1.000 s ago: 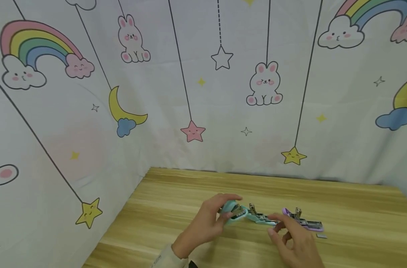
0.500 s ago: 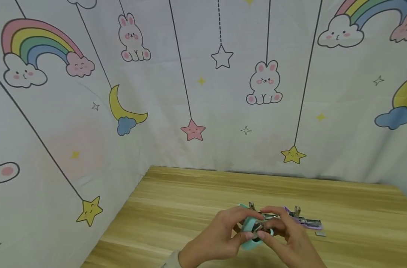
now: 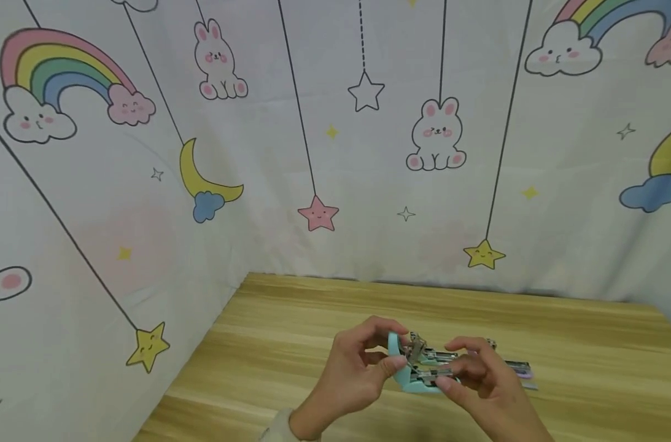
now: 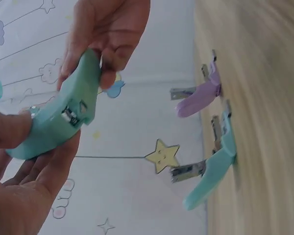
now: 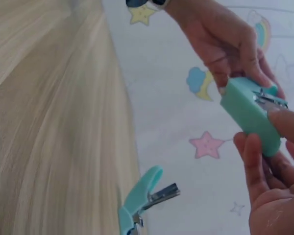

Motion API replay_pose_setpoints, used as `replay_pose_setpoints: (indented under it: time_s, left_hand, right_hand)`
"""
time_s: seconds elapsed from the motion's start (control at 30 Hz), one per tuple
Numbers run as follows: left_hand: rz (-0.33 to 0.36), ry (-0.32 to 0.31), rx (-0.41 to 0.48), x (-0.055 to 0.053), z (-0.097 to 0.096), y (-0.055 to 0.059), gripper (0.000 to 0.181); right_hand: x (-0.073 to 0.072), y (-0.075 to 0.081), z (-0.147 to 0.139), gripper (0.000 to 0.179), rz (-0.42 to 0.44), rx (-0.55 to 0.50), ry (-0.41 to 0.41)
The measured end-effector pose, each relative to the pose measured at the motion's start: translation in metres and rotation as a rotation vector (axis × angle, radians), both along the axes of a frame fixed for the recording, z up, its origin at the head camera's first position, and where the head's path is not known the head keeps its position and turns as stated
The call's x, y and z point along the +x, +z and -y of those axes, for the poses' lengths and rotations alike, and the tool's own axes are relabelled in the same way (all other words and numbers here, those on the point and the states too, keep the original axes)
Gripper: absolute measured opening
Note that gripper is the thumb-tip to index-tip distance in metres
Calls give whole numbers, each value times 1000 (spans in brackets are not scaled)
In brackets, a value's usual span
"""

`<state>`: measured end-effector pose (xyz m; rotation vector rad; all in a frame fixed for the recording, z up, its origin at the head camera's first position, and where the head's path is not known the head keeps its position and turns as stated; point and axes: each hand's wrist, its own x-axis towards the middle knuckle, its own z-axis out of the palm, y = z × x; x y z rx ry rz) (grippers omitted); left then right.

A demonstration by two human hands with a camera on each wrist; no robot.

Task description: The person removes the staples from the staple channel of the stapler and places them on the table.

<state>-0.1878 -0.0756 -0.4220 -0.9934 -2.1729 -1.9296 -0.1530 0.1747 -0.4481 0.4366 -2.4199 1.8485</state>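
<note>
Both hands hold a teal stapler with its jaws swung wide apart, low over the table. My left hand grips the raised half, fingers over the top and thumb on the near side. My right hand pinches the far end of the lower half, where the metal staple tray shows. A second teal stapler stands opened up on the table behind the hands. Beside it is a purple stapler, opened up too, partly hidden by my right hand in the head view. Whether staples lie in the held tray, I cannot tell.
A small grey strip, resembling staples, lies on the wooden table right of my right hand. A white curtain printed with stars, rabbits and rainbows hangs behind and left of the table.
My right hand came from over the second stapler to the held one. The left hand brought that stapler rightward, turning it. Its halves now stand wide apart, with the tray exposed.
</note>
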Motion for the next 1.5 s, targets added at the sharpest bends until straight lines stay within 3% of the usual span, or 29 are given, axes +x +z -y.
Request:
replay_pose_setpoints:
  time_s: [0.07,0.17,0.27,0.37,0.47,0.63,0.73,0.83,1.0,1.1,1.3,1.5]
  left_hand:
    - [30,29,72,1,-1,-2,31]
    - [26,54,193,1,-4,-8,32]
    - [-8,51,301,-1,-6,-10,32]
    - [2,46,359,-1,-8,-11,32]
    - [60,61,358,1,-9,-12,33]
    - [144,80,312,5,-8,-11,34]
    - [165,76,295,6,-7,-10,35]
    - [170,68,275,6,-7,-11,35]
    - [144,56,243,4,-6,-13,35]
    - [139,55,238,4,-4,-15,35]
    - [141,64,245,5,-1,-17,35]
    - [154,51,251,6,-2,-16,35]
  right_hand:
    - [1,1,0,40,20,-3,-16]
    - [1,-1,0,33,-18,-9,6]
    - [0,-5,-4,27,-116,-18,98]
    - [-3,-7,-8,27,-199,-27,192]
    - [-4,-5,-9,28,-254,6,235]
    - [-3,-1,-5,22,-317,135,196]
    - [-3,-1,-4,24,-374,160,195]
    - [-4,0,-6,21,-337,169,222]
    - [-8,-2,-12,13,-179,183,326]
    - [-10,-6,-14,11,-112,139,382]
    - [-13,-11,-15,17,-52,31,432]
    - [-14,-15,-15,20,-53,-16,475]
